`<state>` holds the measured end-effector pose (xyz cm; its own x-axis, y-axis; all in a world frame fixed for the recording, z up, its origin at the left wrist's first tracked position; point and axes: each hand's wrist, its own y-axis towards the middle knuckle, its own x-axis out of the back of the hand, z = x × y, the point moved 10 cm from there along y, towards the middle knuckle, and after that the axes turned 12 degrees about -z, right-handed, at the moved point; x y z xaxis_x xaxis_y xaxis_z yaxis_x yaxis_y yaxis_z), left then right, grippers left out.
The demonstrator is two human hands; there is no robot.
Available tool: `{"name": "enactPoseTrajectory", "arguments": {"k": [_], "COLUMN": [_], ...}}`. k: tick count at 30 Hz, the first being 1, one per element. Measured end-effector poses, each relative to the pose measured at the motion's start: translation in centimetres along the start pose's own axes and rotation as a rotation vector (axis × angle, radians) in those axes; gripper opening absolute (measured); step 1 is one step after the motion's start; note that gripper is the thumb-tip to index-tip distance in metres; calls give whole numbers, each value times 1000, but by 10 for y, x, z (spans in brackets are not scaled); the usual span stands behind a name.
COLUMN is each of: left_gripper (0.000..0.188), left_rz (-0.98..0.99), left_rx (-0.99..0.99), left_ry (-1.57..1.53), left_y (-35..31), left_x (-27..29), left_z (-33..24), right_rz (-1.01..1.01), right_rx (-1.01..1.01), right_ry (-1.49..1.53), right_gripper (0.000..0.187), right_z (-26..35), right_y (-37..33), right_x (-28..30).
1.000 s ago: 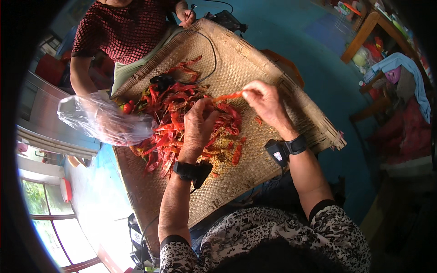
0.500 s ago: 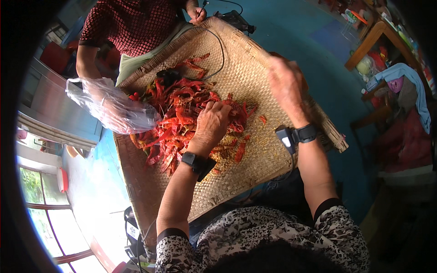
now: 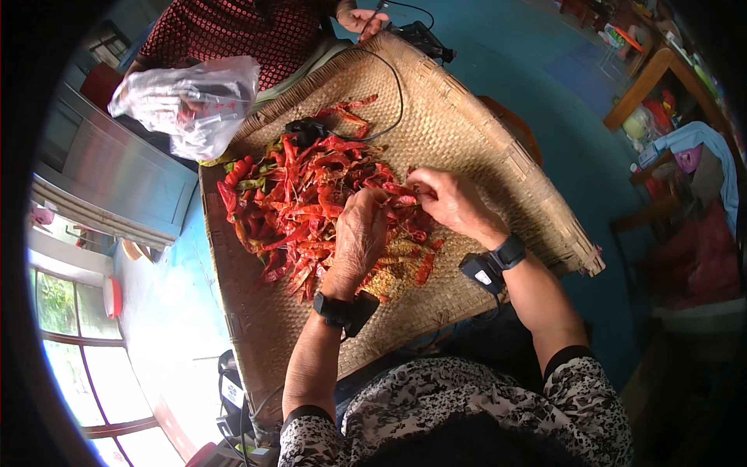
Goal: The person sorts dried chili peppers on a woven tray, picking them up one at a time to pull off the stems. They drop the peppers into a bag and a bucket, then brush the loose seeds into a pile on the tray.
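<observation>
A heap of dried red chili peppers (image 3: 303, 210), a few greenish at its left, covers the middle of a large woven bamboo tray (image 3: 443, 101). My left hand (image 3: 361, 236) is at the heap's right side, fingers bent and pinched on a red chili pepper (image 3: 401, 199). From the right, my right hand (image 3: 457, 204) meets it with thumb and fingers closed on the same chili's other end. Fingertips partly hide the pepper. Loose yellow seeds (image 3: 391, 282) lie on the weave just below my hands, beside some red chili pieces (image 3: 425, 268).
Across the tray a person in a dark red patterned shirt (image 3: 226, 35) has a clear plastic bag (image 3: 202, 105) over the far left edge. Their other hand (image 3: 362, 21) is by the far rim. A black object (image 3: 306, 130) with a cable lies on the heap.
My right hand has come left from the tray's right side to meet my left hand at the heap. The other person's plastic bag has lifted off the chilies, up and away.
</observation>
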<state>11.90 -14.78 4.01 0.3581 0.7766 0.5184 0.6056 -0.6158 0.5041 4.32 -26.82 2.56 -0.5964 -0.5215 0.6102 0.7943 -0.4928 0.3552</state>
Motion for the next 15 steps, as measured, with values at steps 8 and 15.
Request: {"name": "enactPoseTrajectory", "arguments": {"k": [8, 15], "left_gripper": [14, 11], "left_rz": [-146, -96], "left_rx": [474, 579], "left_ry": [-625, -749], "left_y": [-9, -21], "left_x": [8, -2], "left_z": [33, 38], "right_rz": [-204, -776], "right_rx": [-162, -290], "right_ry": [924, 1207], "right_gripper": [22, 32], "right_z": [-21, -69], "right_y": [14, 12], "right_x": [33, 114]}}
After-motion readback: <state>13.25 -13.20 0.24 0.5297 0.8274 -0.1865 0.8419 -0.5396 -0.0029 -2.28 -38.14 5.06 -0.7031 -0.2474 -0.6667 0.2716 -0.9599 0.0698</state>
